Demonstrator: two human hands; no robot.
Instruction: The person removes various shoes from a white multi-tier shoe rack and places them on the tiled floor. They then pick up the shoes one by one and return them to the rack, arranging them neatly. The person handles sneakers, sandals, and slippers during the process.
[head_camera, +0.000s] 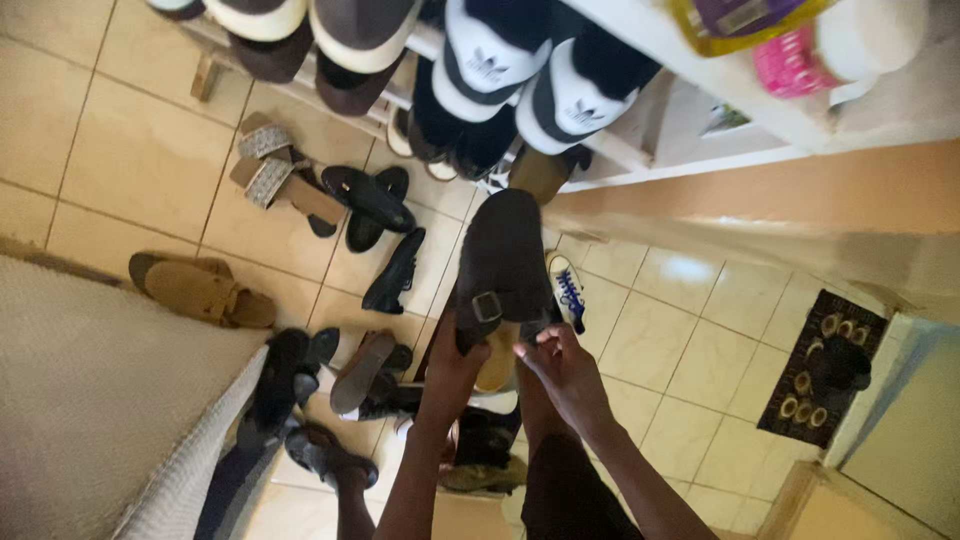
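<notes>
A dark brown clog-style shoe with a buckle strap (503, 262) is held up in front of a white shoe rack (640, 155). My left hand (452, 365) grips its heel end from the left. My right hand (562, 368) holds the heel end from the right, fingers at the sole's edge. The shoe's toe points toward the rack, just below a pair of dark sneakers with white soles (530, 75).
Many shoes lie on the tiled floor: tan sandals (200, 290), studded sandals (275, 175), black flats (372, 200), a white sneaker with blue laces (566, 290), and dark shoes (300, 390). A patterned doormat (825, 365) lies at right. Grey fabric (90, 400) fills the left.
</notes>
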